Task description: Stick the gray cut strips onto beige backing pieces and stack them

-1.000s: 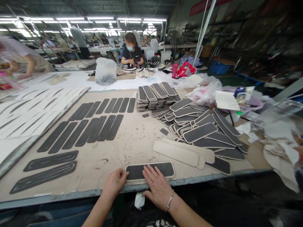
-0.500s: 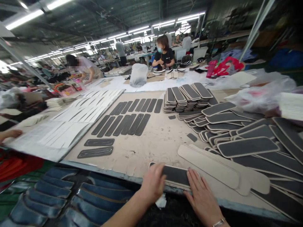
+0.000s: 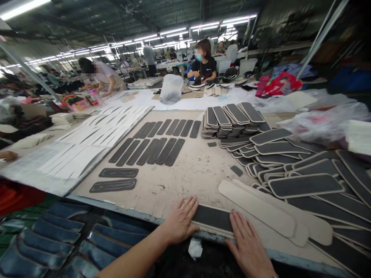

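At the table's front edge lies a dark grey strip with rounded corners on a beige backing [image 3: 213, 217]. Flat on its left end rests my left hand [image 3: 182, 217], fingers stretched out and a ring on one of them. My right hand [image 3: 248, 240] presses its extended fingers on the strip's right end. Both palms face down and neither hand grips anything. Just right of my right hand are long beige blank pieces [image 3: 257, 208], overlapping. Farther left, thin dark strips with shiny lines on them [image 3: 113, 186] lie in rows.
Stacked grey-and-beige pieces [image 3: 220, 117] stand at the back, and a loose pile of them [image 3: 304, 184] spreads along the right. White cut sheets [image 3: 84, 144] cover the left side. Blue curved pieces [image 3: 43, 247] sit below the table edge. A masked person [image 3: 204, 65] works across the table.
My left hand has gone from bent fingers over the strip's left end to lying flat there, slightly farther left. The right hand stays on the right end. The view has shifted slightly.
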Available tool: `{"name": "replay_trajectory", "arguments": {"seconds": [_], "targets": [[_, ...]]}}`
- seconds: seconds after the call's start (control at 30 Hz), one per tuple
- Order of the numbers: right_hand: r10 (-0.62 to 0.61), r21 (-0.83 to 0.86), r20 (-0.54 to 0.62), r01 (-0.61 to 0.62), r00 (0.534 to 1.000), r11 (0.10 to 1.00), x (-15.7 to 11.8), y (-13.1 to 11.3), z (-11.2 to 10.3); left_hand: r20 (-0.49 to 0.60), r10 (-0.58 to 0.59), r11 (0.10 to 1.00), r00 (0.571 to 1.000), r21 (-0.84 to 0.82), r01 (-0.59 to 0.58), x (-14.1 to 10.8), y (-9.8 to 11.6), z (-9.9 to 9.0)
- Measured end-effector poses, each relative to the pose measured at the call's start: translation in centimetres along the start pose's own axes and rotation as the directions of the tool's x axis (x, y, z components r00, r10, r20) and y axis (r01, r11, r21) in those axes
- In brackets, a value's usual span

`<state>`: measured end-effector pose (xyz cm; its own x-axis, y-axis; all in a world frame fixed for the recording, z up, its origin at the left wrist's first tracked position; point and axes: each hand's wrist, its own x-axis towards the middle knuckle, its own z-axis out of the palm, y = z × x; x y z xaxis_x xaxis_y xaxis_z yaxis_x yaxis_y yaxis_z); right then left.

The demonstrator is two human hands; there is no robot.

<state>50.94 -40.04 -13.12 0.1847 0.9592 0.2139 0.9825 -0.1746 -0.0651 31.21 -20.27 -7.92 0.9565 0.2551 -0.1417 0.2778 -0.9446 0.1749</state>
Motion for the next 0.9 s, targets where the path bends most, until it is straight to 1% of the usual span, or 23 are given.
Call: {"name": "replay_trajectory", "arguments": {"seconds": [0.03, 0.1, 0.23, 0.3, 0.37, 0.47, 0.53, 0.6, 0.67, 0.7, 0.73, 0.77, 0.83, 0.9], "targets": [[0.007, 0.013, 0.010, -0.008, 1.000, 1.000, 0.0, 0.0, 0.0, 0.000, -0.020, 1.000, 1.000, 0.023, 0.020, -0.4, -0.8, 0.1], [0.023, 0.039, 0.036, -0.024, 0.999, 0.999, 0.0, 0.1, -0.3, -0.021, -0.035, 0.997, 0.999, 0.063, 0.036, -0.9, -1.6, 0.4], [0.072, 0.114, 0.099, -0.083, 0.992, 0.990, 0.6, 0.2, -1.6, -0.134, 0.010, 0.992, 0.991, 0.128, 0.007, -0.9, -1.9, 1.4], [0.120, 0.168, 0.121, -0.140, 0.985, 0.976, 1.5, 0.2, -2.7, -0.210, 0.048, 0.987, 0.977, 0.162, -0.014, -0.6, -2.2, 2.2], [0.198, 0.219, 0.130, -0.223, 0.972, 0.950, 2.7, 0.3, -3.9, -0.274, 0.085, 0.978, 0.958, 0.207, -0.027, -0.4, -2.7, 2.8], [0.297, 0.266, 0.143, -0.326, 0.944, 0.907, 4.1, 0.3, -5.3, -0.341, 0.126, 0.963, 0.931, 0.267, -0.033, -0.3, -3.3, 3.3], [0.313, 0.277, 0.163, -0.348, 0.935, 0.896, 4.7, 0.3, -5.8, -0.359, 0.143, 0.955, 0.922, 0.295, -0.033, -0.3, -3.4, 3.4], [0.316, 0.271, 0.173, -0.354, 0.933, 0.895, 4.8, 0.2, -5.7, -0.381, 0.138, 0.948, 0.914, 0.319, -0.010, -0.1, -2.9, 3.3], [0.282, 0.252, 0.155, -0.314, 0.947, 0.915, 4.7, -0.1, -5.2, -0.427, 0.117, 0.940, 0.897, 0.338, 0.038, 0.6, -1.9, 3.3], [0.234, 0.243, 0.144, -0.263, 0.962, 0.934, 4.6, -0.4, -4.7, -0.453, 0.118, 0.936, 0.883, 0.348, 0.054, 1.1, -1.3, 3.4], [0.158, 0.237, 0.138, -0.187, 0.978, 0.953, 4.5, -0.8, -4.1, -0.474, 0.135, 0.932, 0.870, 0.359, 0.051, 1.8, -0.5, 3.6], [0.064, 0.233, 0.139, -0.095, 0.988, 0.968, 4.4, -1.3, -3.4, -0.484, 0.167, 0.928, 0.859, 0.372, 0.030, 2.5, 0.2, 3.7], [-0.103, 0.225, 0.143, 0.069, 0.984, 0.972, 4.2, -2.0, -1.9, -0.493, 0.249, 0.917, 0.834, 0.396, -0.039, 3.8, 1.3, 4.2], [-0.193, 0.205, 0.124, 0.165, 0.973, 0.965, 3.7, -2.1, -0.5, -0.493, 0.323, 0.903, 0.808, 0.415, -0.108, 4.7, 1.8, 4.8]]}}
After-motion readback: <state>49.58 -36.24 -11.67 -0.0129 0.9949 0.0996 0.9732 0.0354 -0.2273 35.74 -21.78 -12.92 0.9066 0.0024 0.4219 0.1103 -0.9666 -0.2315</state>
